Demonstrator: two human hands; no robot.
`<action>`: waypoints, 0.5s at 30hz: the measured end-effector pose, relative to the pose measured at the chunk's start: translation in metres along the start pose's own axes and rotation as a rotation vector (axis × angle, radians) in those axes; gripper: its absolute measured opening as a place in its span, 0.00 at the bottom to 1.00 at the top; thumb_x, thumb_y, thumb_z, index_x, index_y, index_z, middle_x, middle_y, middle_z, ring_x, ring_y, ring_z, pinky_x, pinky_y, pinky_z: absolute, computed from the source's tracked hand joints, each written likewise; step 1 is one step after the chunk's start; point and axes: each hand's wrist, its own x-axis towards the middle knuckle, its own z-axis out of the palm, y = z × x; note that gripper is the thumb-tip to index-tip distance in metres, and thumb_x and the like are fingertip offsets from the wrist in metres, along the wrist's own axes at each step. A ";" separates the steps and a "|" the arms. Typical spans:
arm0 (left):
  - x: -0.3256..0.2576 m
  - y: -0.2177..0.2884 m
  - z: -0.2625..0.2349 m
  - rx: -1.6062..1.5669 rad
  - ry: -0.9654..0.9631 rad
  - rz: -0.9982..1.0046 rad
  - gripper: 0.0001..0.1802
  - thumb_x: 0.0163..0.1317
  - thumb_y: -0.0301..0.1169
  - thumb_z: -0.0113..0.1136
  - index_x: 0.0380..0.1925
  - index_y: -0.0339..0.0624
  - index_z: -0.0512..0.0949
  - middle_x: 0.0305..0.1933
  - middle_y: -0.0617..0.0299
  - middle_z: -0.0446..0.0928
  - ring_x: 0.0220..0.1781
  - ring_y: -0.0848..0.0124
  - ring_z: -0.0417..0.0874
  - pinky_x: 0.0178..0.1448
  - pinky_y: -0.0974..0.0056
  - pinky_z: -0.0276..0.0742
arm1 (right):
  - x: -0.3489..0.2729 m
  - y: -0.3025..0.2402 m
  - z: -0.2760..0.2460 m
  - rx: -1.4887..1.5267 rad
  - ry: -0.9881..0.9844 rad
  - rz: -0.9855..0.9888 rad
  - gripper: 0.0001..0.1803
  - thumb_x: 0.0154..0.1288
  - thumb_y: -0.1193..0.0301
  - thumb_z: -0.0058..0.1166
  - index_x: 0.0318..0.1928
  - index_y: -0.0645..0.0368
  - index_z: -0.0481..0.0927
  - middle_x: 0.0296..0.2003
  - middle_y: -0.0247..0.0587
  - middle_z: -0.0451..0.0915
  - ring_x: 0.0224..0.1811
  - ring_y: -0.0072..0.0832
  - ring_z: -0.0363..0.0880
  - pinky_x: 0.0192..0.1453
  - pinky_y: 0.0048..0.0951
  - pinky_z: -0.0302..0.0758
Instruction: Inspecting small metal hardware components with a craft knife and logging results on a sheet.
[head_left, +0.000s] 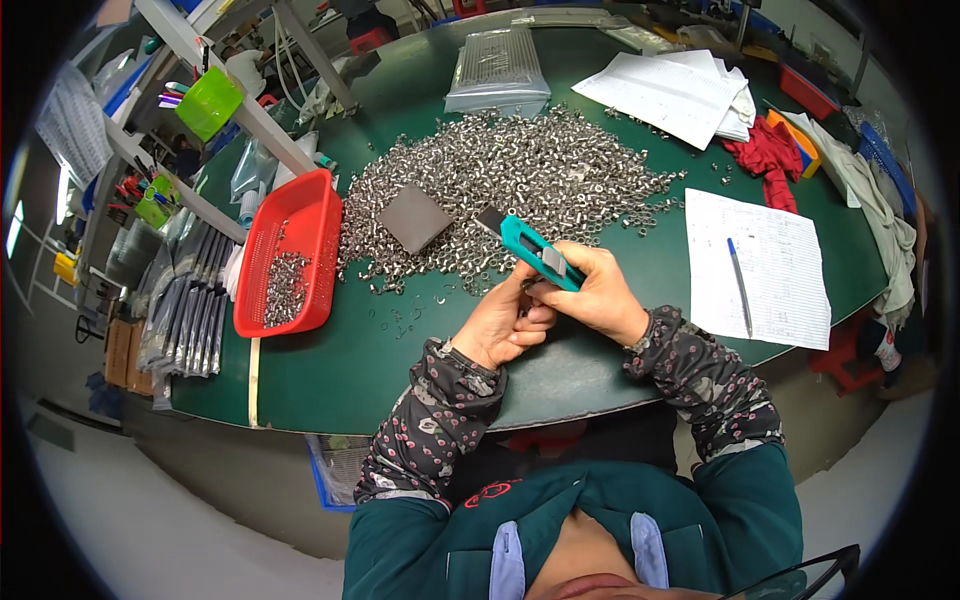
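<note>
My right hand (603, 297) is closed around a teal utility knife (540, 252), whose dark blade end points up and left over the pile. Close against it, my left hand (507, 318) has its fingers curled in a pinch. A small dark piece seems to sit between those fingertips, too small and covered to name. Just beyond both hands spreads a large heap of small shiny metal rings (520, 160). On the heap's near left part lies a flat grey-brown square block (414, 218).
A red plastic basket (325, 250) with some metal pieces stands left of the heap. To the right, a blue pen (740, 285) lies on a printed sheet (790, 260). Further back are white papers (655, 95), a red cloth (768, 160) and a bagged stack of metal parts (497, 70).
</note>
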 end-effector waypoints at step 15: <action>-0.001 -0.002 -0.004 0.864 0.261 0.745 0.09 0.51 0.27 0.60 0.31 0.37 0.72 0.17 0.77 0.63 0.20 0.88 0.59 0.23 0.79 0.55 | 0.008 0.022 0.003 0.374 0.219 0.209 0.12 0.53 0.69 0.57 0.34 0.61 0.71 0.20 0.25 0.69 0.16 0.10 0.63 0.16 0.11 0.57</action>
